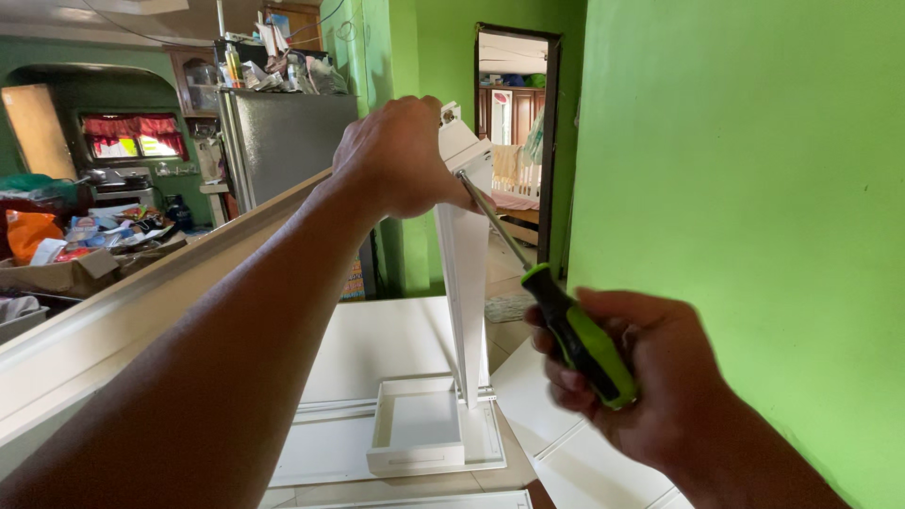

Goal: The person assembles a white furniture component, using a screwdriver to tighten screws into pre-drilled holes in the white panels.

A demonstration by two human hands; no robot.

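My left hand [401, 155] grips the top end of a long white frame rail [141, 297] that runs from the lower left up to the middle. There it meets an upright white panel [465, 283]. My right hand [627, 377] is closed around the green and black handle of a screwdriver [575, 335]. The metal shaft slants up and left, and its tip touches the upper corner of the upright panel, just below my left hand.
White flat furniture panels and a small open white box [415, 424] lie on the floor below. A bright green wall [754, 236] stands close on the right. A grey refrigerator [283, 137], a cluttered table [85, 245] and an open doorway [514, 141] are behind.
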